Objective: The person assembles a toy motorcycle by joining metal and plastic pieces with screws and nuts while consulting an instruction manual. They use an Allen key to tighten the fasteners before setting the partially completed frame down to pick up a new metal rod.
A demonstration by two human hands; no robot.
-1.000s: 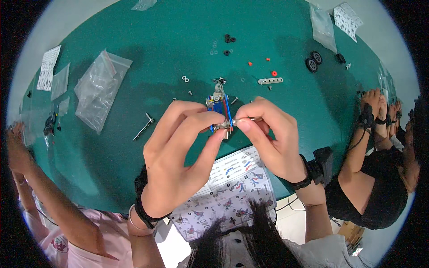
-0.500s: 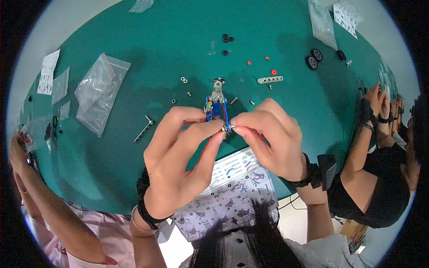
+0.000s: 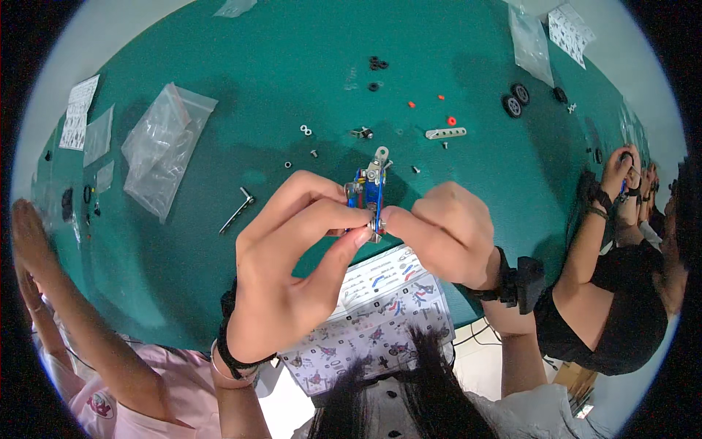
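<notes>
My left hand [image 3: 292,263] and my right hand [image 3: 446,230] meet over the green table [image 3: 256,66], both pinching a small blue and silver metal model [image 3: 369,194]. The left thumb and forefinger grip its lower end, and the right fingertips press the same spot from the other side. The model's silver perforated tip points away from me. Under my hands lies a printed instruction sheet [image 3: 380,314].
Loose parts lie beyond the model: a metal strip [image 3: 446,133], red pieces [image 3: 451,121], black wheels [image 3: 515,99], washers [image 3: 305,130], an angled key [image 3: 238,210]. Clear plastic bags [image 3: 164,146] lie left. One person's arm [image 3: 58,307] is at left, another person's hands [image 3: 621,172] at right.
The model has turned more upright in my fingers and my right hand has closed in tighter on its lower end. The arm at left has shifted slightly.
</notes>
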